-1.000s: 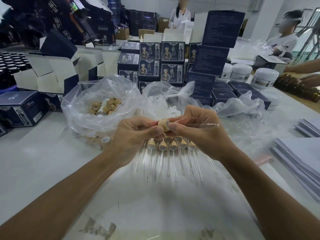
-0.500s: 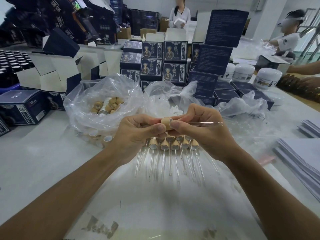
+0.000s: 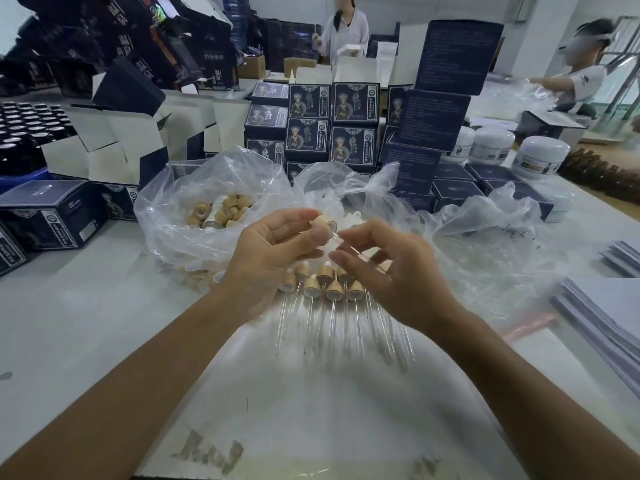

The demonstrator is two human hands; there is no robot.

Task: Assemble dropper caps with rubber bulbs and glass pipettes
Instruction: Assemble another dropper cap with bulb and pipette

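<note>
My left hand (image 3: 273, 251) pinches a tan dropper cap (image 3: 324, 222) between thumb and fingertips, just above the table. A thin glass pipette (image 3: 348, 244) sticks out of the cap and slants down to the right. My right hand (image 3: 391, 275) hovers close beside it, fingers loosely curled and spread; the pipette passes between its thumb and forefinger without a plain grip. Below both hands, several assembled droppers (image 3: 325, 289) lie in a row, caps away from me and glass tips toward me.
A clear bag of loose tan caps (image 3: 218, 211) sits behind my left hand, a bag of white bulbs (image 3: 353, 216) behind the cap, and another crumpled clear bag (image 3: 485, 237) to the right. Dark blue boxes (image 3: 332, 123), white jars (image 3: 540, 155) and paper stacks (image 3: 602, 313) ring the workspace.
My right hand has let go of the cap and pipette and drawn slightly down and right. My left hand now holds the dropper alone, its pipette tilted down instead of level.
</note>
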